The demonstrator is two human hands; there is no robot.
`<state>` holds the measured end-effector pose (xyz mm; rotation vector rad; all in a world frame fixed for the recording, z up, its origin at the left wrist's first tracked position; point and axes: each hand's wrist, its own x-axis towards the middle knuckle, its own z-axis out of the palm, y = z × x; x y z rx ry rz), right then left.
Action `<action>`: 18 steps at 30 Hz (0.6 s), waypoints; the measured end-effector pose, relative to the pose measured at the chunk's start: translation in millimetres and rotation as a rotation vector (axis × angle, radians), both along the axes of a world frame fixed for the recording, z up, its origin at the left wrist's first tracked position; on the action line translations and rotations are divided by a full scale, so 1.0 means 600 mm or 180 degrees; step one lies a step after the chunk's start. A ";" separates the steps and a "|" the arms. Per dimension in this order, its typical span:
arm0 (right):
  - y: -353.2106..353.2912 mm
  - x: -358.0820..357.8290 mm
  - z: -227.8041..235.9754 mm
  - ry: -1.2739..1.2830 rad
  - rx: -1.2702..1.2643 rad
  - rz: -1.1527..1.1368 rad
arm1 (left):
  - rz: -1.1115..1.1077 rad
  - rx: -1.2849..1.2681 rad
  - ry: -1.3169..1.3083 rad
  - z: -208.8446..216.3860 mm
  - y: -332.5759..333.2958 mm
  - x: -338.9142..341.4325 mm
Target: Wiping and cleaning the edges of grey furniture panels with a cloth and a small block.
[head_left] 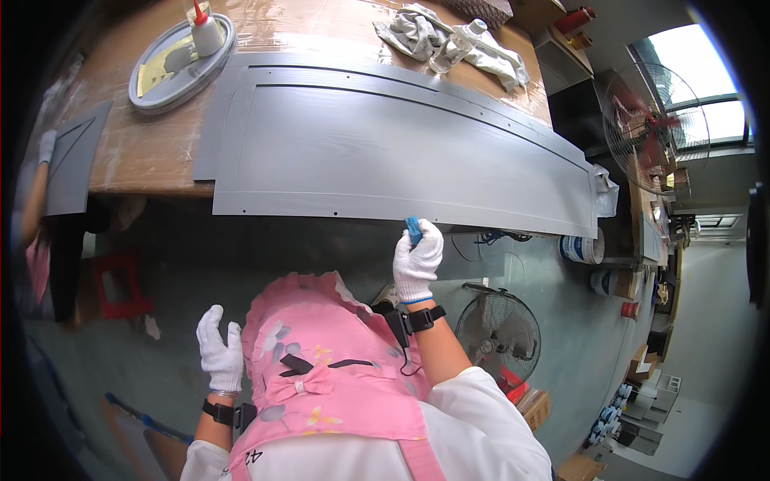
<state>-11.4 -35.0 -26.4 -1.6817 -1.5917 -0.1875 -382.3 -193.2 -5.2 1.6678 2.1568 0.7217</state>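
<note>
A long grey panel [417, 144] with a framed border and small holes lies on the table, its near edge overhanging. At that near edge my right hand [419, 260], in a white glove, pinches a small blue block [413, 231]; its exact kind cannot be made out. The block is close to the panel's edge, and whether they touch is unclear. Away from the table, my left hand [219, 349], also gloved, is held up at my left side with thumb and fingers apart and nothing in it. A second grey panel shows partly beneath the first.
A round lid [152, 98] with grey filler and a red-tipped bottle [207, 36] stands at the far left. Behind the panel are a clear bottle [457, 46] and rags [501, 66]. A floor fan [499, 337] stands right; a co-worker's gloved hand [47, 147] is at left.
</note>
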 end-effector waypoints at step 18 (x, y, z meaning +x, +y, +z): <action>0.042 -0.159 0.032 -0.0352 -0.0021 0.1774 | 0.0230 0.0011 -0.0128 -0.013 -0.016 -0.007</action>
